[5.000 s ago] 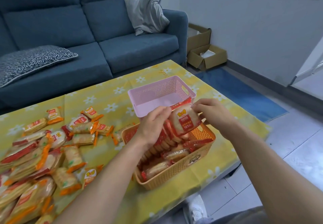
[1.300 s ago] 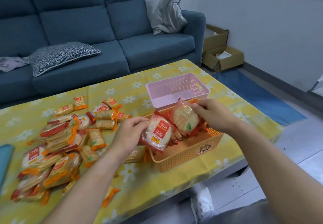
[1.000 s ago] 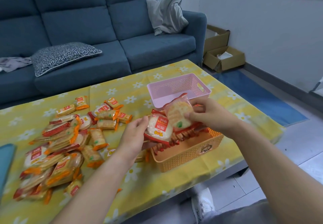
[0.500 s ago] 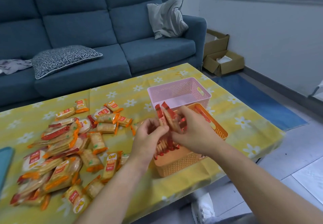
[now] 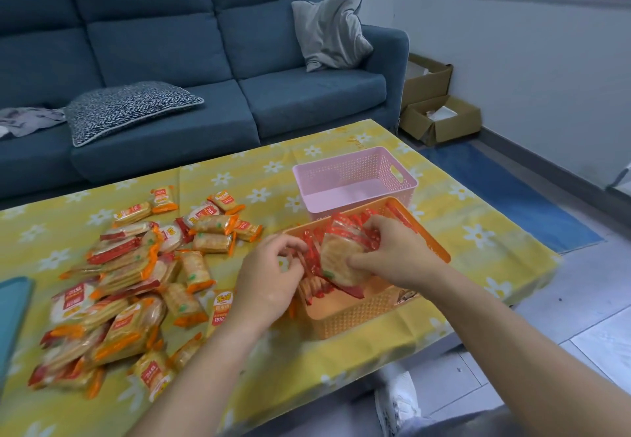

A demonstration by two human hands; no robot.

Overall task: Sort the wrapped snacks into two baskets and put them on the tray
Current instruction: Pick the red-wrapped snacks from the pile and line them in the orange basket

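Right hand (image 5: 392, 252) grips a round red-wrapped snack (image 5: 341, 259) over the orange basket (image 5: 358, 317) at centre; left hand (image 5: 269, 276) pinches packets (image 5: 312, 247) inside it. Pink basket (image 5: 355, 177) stands just behind; loose snacks (image 5: 129, 283) crowd the left.

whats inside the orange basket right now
Red-wrapped snacks stand packed in the orange basket; the right hand grips a round cracker packet over them, the left hand reaches in. The basket's near floor is bare. Whatever lies under the hands is hidden.
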